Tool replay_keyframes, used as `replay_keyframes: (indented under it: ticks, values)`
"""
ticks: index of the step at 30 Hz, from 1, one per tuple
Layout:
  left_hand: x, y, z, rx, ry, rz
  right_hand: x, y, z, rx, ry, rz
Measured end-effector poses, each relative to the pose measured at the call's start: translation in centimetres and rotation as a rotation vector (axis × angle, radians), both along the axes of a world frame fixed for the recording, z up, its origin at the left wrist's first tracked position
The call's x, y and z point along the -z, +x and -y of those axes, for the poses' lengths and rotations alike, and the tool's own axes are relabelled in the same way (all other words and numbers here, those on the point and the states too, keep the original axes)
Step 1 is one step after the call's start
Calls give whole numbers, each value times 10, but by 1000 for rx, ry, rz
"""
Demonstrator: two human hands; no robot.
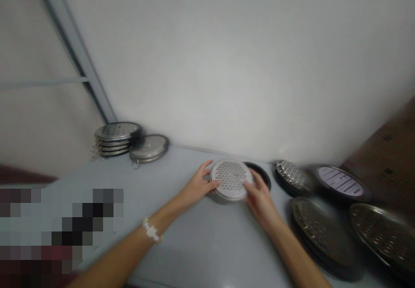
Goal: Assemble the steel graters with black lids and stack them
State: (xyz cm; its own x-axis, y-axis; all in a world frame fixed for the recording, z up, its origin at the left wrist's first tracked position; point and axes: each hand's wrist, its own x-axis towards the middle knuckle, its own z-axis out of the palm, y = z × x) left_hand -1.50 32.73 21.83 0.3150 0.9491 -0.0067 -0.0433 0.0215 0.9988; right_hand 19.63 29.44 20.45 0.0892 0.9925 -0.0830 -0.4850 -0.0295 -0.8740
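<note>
As the head view looks down on the grey counter (207, 245), the left hand (204, 182) and right hand (261, 199) grip a perforated metal disc (231, 178) by opposite edges, thumbs on top. A black round piece (263, 175) shows partly behind it. Similar discs sit stacked at left (117, 132) and lie at right (319, 223).

Disc stacks (117, 130) left on table (201, 245), one disc (231, 178) between fingers (213, 186), piles (319, 229) right

Left hand (198, 185), right hand (262, 198) hold perforated disc (231, 178) over table (201, 245) — black ring (266, 177) behind, partly hidden. Stacks (117, 136) at left near wall (227, 72) — dark discs (320, 229) at right.
</note>
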Motion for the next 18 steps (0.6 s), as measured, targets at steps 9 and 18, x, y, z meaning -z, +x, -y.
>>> replay_keyframes:
  ticks: [9, 18]
  values:
    - [-2, 5, 3, 2, -107, 81, -2, 0, 2, 28, 49, 174]
    - [-2, -3, 1, -64, -172, -17, 21, 44, -18, 552, 221, 1114]
